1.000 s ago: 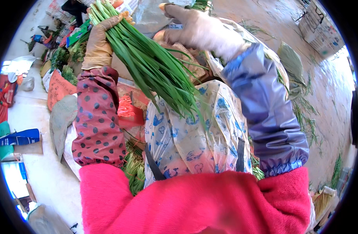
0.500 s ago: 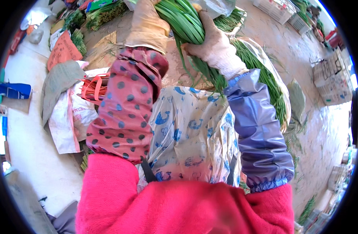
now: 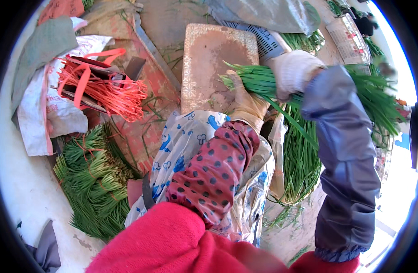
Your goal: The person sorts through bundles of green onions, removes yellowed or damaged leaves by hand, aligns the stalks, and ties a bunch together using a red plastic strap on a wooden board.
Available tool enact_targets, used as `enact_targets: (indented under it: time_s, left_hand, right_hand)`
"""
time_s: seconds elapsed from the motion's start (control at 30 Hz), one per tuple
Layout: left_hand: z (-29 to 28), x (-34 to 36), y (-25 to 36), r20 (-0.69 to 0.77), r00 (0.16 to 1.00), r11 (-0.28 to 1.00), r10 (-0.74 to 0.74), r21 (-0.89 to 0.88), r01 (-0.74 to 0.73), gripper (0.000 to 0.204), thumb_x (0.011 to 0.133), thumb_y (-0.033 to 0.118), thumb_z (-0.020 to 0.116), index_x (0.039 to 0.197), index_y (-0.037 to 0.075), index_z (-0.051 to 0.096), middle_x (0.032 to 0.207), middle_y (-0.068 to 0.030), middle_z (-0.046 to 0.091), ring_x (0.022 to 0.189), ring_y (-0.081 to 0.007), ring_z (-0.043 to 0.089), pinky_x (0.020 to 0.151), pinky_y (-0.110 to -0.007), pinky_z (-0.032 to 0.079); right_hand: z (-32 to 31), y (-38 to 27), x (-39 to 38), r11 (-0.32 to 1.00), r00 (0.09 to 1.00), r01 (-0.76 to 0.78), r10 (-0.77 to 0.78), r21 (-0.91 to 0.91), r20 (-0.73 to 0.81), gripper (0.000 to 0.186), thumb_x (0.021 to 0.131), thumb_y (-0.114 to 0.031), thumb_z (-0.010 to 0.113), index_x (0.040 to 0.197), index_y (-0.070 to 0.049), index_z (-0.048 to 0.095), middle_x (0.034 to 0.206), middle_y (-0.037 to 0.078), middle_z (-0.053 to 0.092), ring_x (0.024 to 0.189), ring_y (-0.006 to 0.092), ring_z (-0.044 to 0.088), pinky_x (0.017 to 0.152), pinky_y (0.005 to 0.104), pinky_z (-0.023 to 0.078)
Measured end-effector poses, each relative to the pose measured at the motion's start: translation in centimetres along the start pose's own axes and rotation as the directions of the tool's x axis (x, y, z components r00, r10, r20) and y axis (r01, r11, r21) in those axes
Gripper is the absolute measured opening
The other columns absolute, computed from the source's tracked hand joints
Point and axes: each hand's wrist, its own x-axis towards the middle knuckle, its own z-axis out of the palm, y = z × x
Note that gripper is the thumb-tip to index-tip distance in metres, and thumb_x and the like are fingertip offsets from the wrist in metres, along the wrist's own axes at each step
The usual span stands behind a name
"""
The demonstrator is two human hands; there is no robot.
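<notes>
1. Gripping the bundle of green leaves (image 3: pixel 259 82) around its middle, the right hand (image 3: pixel 294 75), in a whitish glove, has its fingers curled over the leaves.
2. At the pale stem ends is the left hand (image 3: pixel 246 99), in a tan glove, one digit raised alongside the stems; how firmly it holds them, I cannot tell.
3. Red with dark dots, the left sleeve (image 3: pixel 211 170) reaches forward; the right sleeve (image 3: pixel 347 150) is a shiny blue-grey.
4. Held crosswise, the bundle has its stem ends over the right edge of the patterned board (image 3: pixel 218 38) as seen here, and its leaf tips run out to the right beyond the right sleeve. Whether it touches the board cannot be told.
5. The board has a pale ornamented border and a brown-stained middle; its near edge adjoins the apron (image 3: pixel 174 150) with blue prints.
6. Off the board's near right corner, long loose leaves (image 3: pixel 302 157) lie in a pale wrap; by its far right corner, a blue-grey crate (image 3: pixel 265 42) sits partly under a plastic sheet (image 3: pixel 268 16).
7. Left of the board's left edge slants a narrow strip (image 3: pixel 156 53), with red ties (image 3: pixel 127 98) heaped beyond it.
8. Farther out lie tied green bunches (image 3: pixel 95 177), a white sack (image 3: pixel 33 120) and a grey-green cloth (image 3: pixel 40 54).
</notes>
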Motion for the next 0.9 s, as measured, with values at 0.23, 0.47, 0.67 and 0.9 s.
enact_targets:
  time_s: [0.23,0.47,0.67,0.9]
  left_hand:
    - [-5.3,3.8,-1.6,0.120,0.963,0.933,-0.243,-0.243,0.266,0.069,0.083,0.063,0.057,0.130,0.012,0.051,0.131,-0.0093,0.054,0.117,-0.0311,0.053,0.103,-0.050,0.040]
    - [-3.8,0.1,-1.8,0.025,0.989,0.988,-0.147,0.044,0.146,0.048,0.090,0.045,0.057,0.125,0.012,0.052,0.113,-0.0075,0.062,0.100,-0.0239,0.062,0.082,-0.042,0.054]
    - [-2.0,-5.8,-1.2,0.055,0.968,0.902,-0.244,0.379,0.206,0.044,0.091,0.044,0.057,0.124,0.013,0.053,0.108,-0.0024,0.063,0.092,-0.0151,0.063,0.067,-0.030,0.055]
    - [-3.2,-7.5,-1.4,0.326,0.885,0.080,-0.332,0.945,-0.318,0.058,0.093,0.041,0.055,0.132,-0.001,0.045,0.122,-0.0138,0.059,0.108,-0.0257,0.057,0.093,-0.034,0.044]
  right_hand:
    - [1.5,-0.4,7.0,0.983,0.990,0.030,-0.054,0.183,0.128,0.088,0.059,-0.025,0.074,0.138,-0.016,0.038,0.088,0.020,0.066,0.083,0.0342,0.067,0.072,0.0420,0.053]
    - [4.2,-0.1,3.9,0.910,1.000,0.008,0.001,0.415,-0.022,0.092,0.058,-0.027,0.076,0.141,-0.016,0.036,0.088,0.021,0.066,0.082,0.0346,0.067,0.072,0.0422,0.052]
    - [11.8,-1.6,-0.6,0.674,0.947,0.098,0.164,0.732,-0.277,0.108,0.058,-0.020,0.080,0.148,-0.010,0.020,0.108,0.028,0.061,0.104,0.0397,0.060,0.087,0.0415,0.049]
    - [22.1,-2.3,1.5,0.209,0.739,0.492,0.414,0.845,-0.532,0.085,0.065,-0.016,0.081,0.137,-0.003,0.038,0.112,0.013,0.063,0.101,0.0229,0.062,0.087,0.0340,0.049]
